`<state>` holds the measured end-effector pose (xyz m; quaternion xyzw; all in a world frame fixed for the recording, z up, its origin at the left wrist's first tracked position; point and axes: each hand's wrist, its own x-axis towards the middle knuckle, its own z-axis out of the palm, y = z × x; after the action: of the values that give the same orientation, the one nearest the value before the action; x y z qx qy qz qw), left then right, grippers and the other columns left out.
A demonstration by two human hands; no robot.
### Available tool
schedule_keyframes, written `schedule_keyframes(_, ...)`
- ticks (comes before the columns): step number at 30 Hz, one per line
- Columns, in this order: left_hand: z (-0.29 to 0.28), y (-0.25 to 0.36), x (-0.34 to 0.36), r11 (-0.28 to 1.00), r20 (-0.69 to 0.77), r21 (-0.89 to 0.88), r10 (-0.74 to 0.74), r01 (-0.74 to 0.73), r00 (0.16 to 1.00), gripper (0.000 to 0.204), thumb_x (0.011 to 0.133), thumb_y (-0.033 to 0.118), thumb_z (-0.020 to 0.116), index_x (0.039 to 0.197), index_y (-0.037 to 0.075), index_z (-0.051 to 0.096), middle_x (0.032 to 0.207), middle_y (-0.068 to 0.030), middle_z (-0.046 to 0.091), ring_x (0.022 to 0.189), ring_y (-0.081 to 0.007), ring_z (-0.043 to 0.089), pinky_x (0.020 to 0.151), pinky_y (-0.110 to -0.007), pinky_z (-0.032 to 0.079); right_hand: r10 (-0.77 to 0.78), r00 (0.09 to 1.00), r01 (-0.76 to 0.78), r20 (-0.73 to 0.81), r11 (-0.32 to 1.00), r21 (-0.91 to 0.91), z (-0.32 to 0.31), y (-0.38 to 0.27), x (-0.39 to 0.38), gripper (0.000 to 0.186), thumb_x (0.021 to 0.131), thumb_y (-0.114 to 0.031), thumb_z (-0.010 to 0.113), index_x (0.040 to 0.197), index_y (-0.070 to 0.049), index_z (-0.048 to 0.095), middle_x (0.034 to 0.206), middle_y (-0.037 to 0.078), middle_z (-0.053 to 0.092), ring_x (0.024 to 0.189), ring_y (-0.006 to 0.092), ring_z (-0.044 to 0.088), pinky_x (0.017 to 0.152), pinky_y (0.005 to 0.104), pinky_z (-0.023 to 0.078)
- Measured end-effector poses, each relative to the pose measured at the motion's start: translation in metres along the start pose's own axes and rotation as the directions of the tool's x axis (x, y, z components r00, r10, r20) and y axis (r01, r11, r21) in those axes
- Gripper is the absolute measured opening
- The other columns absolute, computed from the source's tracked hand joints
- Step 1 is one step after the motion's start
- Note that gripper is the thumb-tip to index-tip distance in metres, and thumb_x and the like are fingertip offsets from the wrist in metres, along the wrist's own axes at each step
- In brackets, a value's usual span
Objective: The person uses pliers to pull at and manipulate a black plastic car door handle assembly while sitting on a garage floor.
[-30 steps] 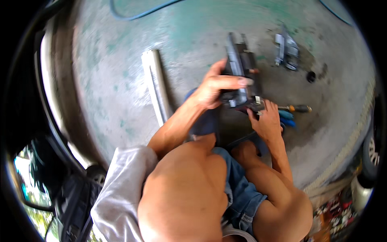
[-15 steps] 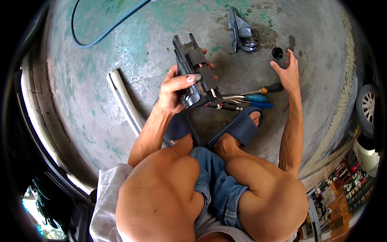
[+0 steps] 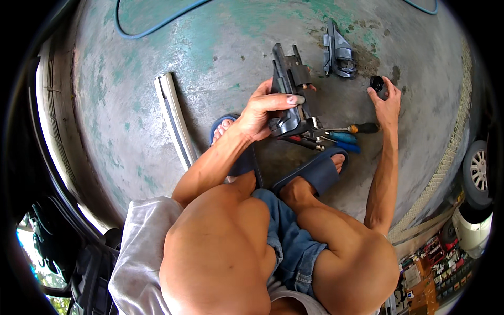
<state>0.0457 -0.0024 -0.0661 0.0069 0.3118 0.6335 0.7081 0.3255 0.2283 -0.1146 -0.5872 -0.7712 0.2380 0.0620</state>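
My left hand (image 3: pixel 257 116) is closed around a black plastic assembly with rails and a glossy lower end (image 3: pixel 286 86). Its thumb lies across the front, and the part is raised above the floor between my feet. Out to the right, my right hand (image 3: pixel 388 105) pinches a small round black cup (image 3: pixel 376 82) between thumb and fingers. A second dark part (image 3: pixel 339 52), resembling the held one, lies on the floor beyond. Below the held assembly are a screwdriver with an orange and black handle (image 3: pixel 362 128) and blue-handled tools (image 3: pixel 344 140).
A long pale trim strip (image 3: pixel 175 121) lies left of my feet, which are in dark sandals (image 3: pixel 315 173). A blue hose (image 3: pixel 157 27) curves across the far left floor. A car wheel (image 3: pixel 476 168) stands at the right edge.
My right hand has closed on the round black cup, which lay on the floor before. The view has shifted, and the assembly in my left hand appears more upright.
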Motion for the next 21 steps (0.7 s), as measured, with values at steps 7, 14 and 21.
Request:
schedule_keyframes(7,-0.009,-0.001,-0.003,0.998,0.002,-0.063,-0.029,0.029,1.0,0.082,0.078,0.017,0.072,0.149,0.0,0.035,0.125,-0.0205,0.06,0.109,-0.0348,0.066,0.095,-0.047,0.056,0.007,1.0,-0.006,0.012,1.0,-0.029,-0.003,-0.005,-0.002,0.057,0.08,-0.033,0.081,0.13,-0.015,0.063,0.127,0.011,0.057,0.112,0.0273,0.061,0.097,0.0387,0.048)
schedule_keyframes(14,-0.014,-0.001,-0.006,0.998,-0.012,-0.057,-0.021,0.02,1.0,0.08,0.079,0.017,0.072,0.148,0.001,0.037,0.124,-0.0196,0.061,0.108,-0.0338,0.067,0.095,-0.045,0.055,-0.013,0.997,0.019,0.078,0.997,-0.081,-0.003,-0.024,-0.004,0.061,0.084,-0.032,0.078,0.135,-0.007,0.058,0.127,0.012,0.062,0.118,0.0245,0.059,0.099,0.0379,0.047)
schedule_keyframes(21,-0.013,0.0,-0.007,0.998,-0.032,-0.056,-0.019,0.017,0.999,0.076,0.079,0.017,0.072,0.147,0.001,0.04,0.124,-0.0183,0.063,0.108,-0.0313,0.067,0.096,-0.044,0.055,-0.156,0.98,0.145,-0.122,0.985,-0.098,0.006,-0.017,-0.018,0.053,0.085,-0.031,0.076,0.132,-0.011,0.061,0.133,0.017,0.055,0.125,0.0354,0.052,0.104,0.0431,0.043)
